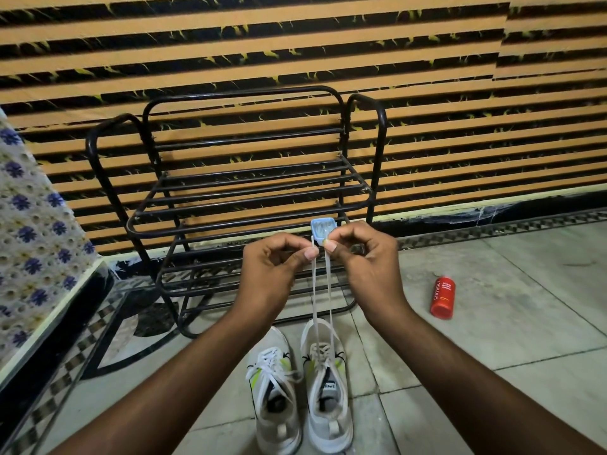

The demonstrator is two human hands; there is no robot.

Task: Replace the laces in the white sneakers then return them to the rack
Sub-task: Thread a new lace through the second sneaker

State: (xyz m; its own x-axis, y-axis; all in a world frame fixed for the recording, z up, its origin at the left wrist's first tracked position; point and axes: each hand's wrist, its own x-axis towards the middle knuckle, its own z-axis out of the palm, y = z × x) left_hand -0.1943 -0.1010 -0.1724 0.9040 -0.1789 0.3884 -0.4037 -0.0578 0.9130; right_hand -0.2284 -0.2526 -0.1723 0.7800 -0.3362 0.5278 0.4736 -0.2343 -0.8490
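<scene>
Two white sneakers stand side by side on the floor in front of me, the left sneaker (275,389) laced, the right sneaker (325,382) with its white lace (316,290) pulled straight up in two strands. My left hand (276,274) pinches one lace end near the top. My right hand (361,264) pinches the other strand together with a small light-blue square tag (322,229). Both hands are raised above the shoes, in front of the black metal shoe rack (236,192), whose shelves hold nothing.
A red bottle (442,297) lies on the tiled floor to the right. A bed with a blue-flowered cover (33,231) stands at the left. The striped wall rises right behind the rack.
</scene>
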